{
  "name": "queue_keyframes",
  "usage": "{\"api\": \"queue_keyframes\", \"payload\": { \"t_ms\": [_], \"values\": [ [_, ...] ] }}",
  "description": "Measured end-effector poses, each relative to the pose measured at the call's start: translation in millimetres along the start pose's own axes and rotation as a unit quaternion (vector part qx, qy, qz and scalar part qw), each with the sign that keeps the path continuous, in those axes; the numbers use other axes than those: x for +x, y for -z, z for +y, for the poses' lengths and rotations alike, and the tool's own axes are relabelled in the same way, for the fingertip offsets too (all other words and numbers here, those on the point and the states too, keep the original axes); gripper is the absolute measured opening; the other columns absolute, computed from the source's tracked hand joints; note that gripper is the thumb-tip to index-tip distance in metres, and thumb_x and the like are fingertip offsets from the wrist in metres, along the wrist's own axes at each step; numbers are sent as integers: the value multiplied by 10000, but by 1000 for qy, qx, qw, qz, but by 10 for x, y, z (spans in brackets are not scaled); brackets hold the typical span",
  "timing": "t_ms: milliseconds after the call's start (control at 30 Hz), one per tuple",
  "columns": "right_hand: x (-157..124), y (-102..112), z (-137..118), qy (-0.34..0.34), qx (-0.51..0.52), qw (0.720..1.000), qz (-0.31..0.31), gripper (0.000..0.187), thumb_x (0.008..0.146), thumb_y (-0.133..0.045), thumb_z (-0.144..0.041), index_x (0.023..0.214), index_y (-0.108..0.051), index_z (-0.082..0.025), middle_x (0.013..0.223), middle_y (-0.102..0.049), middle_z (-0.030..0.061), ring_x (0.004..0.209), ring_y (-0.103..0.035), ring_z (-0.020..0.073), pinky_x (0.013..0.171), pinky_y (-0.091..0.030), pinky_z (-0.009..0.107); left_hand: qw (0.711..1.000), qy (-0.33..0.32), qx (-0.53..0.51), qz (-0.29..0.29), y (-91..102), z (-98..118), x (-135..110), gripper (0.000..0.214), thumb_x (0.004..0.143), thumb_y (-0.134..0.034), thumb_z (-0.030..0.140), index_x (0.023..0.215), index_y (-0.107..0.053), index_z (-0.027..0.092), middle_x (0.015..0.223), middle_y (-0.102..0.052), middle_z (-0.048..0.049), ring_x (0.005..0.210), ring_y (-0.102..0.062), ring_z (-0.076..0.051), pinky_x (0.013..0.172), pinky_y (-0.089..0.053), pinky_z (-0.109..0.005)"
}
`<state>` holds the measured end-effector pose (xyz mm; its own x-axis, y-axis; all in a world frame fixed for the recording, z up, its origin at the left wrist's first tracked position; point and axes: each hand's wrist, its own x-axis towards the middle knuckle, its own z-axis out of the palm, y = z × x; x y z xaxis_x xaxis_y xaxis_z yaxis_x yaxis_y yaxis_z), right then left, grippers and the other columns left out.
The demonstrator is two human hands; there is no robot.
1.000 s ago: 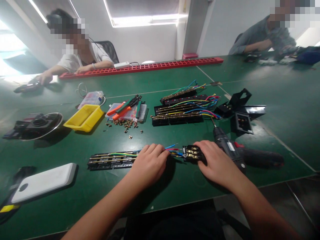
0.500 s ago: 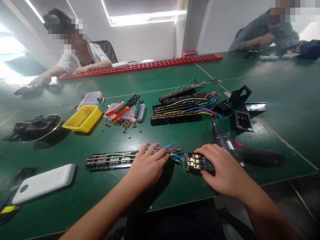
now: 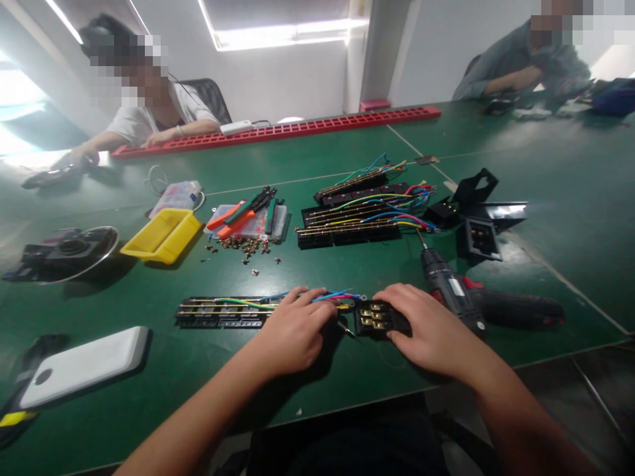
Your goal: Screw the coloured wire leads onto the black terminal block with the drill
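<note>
Left hand (image 3: 298,329) palm down, fingers bent over the right end of a long black plastic strip with brass rods (image 3: 218,313); whether it grips or only rests, cannot tell. Forearm enters from lower left. Blue, red and yellow insulated wires (image 3: 342,297) emerge past its fingertips. Right hand (image 3: 426,325) closes on the right end of a black block with brass terminals (image 3: 373,317), thumb on the near side, fingers on the far; block sits just beside the wire ends, on the green tabletop (image 3: 570,198). Black cordless drill (image 3: 454,291) lies beyond the right wrist. Farther out: wired black strips (image 3: 352,228), small copper-coloured screws (image 3: 248,247), yellow plastic tray (image 3: 149,255).
</note>
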<state>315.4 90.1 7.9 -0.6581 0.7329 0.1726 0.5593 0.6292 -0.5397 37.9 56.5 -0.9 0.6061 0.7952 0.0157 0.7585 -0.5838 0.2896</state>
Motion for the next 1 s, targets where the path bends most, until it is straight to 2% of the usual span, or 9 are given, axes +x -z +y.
{"api": "queue_keyframes", "payload": {
  "t_ms": [100,233,500,600,700,800,867,933,1000],
  "values": [
    [42,-38,31,3,11,1000,5,444,789,-522,-134,1230,-561,-177,1161,-534,75,1067,-511,294,963,-428,452,1000,3,-29,7,31,-8,12,342,891,-494,134,1215,-571,214,1373,-619,-73,1342,-489,-264,1114,-359,-506],
    [71,-63,60,11,27,1000,9,450,791,-525,-116,1232,-549,-196,1176,-529,61,1086,-509,293,974,-420,461,998,19,-57,23,16,-31,50,214,1013,-470,284,1181,-601,257,1296,-666,-29,1155,-597,-246,1011,-435,-488],
    [60,-79,99,6,36,999,1,459,815,-519,-127,1264,-524,-223,1219,-512,52,1128,-492,298,985,-402,472,994,44,-53,89,-163,-65,84,163,1013,-525,296,1119,-645,266,1116,-727,-30,1007,-648,-249,862,-487,-440],
    [52,-91,95,8,32,999,2,472,810,-508,-134,1274,-513,-220,1231,-503,60,1146,-478,304,987,-393,480,988,32,-81,124,-182,-75,84,178,998,-549,266,1152,-637,274,1145,-729,-28,1030,-656,-245,883,-491,-448],
    [49,-102,89,12,28,1000,7,478,802,-502,-140,1274,-503,-216,1222,-502,64,1139,-477,309,983,-391,486,976,13,-155,150,-157,-118,52,292,965,-517,137,1202,-607,283,1215,-715,-14,1116,-652,-224,1053,-418,-530],
    [50,-107,91,18,24,999,10,480,799,-494,-146,1274,-494,-219,1213,-504,65,1127,-482,311,976,-394,488,946,20,-271,174,-98,-204,-13,389,941,-436,46,1201,-614,275,1222,-715,-12,1193,-638,-196,1157,-339,-552],
    [50,-110,97,20,22,1000,11,482,800,-489,-151,1277,-490,-220,1216,-502,68,1130,-481,314,977,-392,490,914,45,-350,201,-46,-278,-66,371,944,-428,44,1154,-649,255,1210,-718,-27,1206,-636,-190,1114,-423,-483],
    [49,-114,104,19,22,1000,10,485,802,-482,-156,1283,-486,-220,1223,-500,70,1137,-477,315,982,-389,494,876,79,-396,264,9,-360,-124,325,932,-461,45,1072,-683,237,1154,-729,-32,1149,-659,-183,1020,-502,-398],
    [51,-119,111,16,23,1000,8,484,806,-473,-162,1286,-485,-223,1226,-499,65,1141,-474,312,983,-387,496,835,117,-399,360,64,-442,-186,274,902,-507,35,975,-693,223,1017,-735,-17,1034,-681,-169,946,-525,-344]
  ]
}}
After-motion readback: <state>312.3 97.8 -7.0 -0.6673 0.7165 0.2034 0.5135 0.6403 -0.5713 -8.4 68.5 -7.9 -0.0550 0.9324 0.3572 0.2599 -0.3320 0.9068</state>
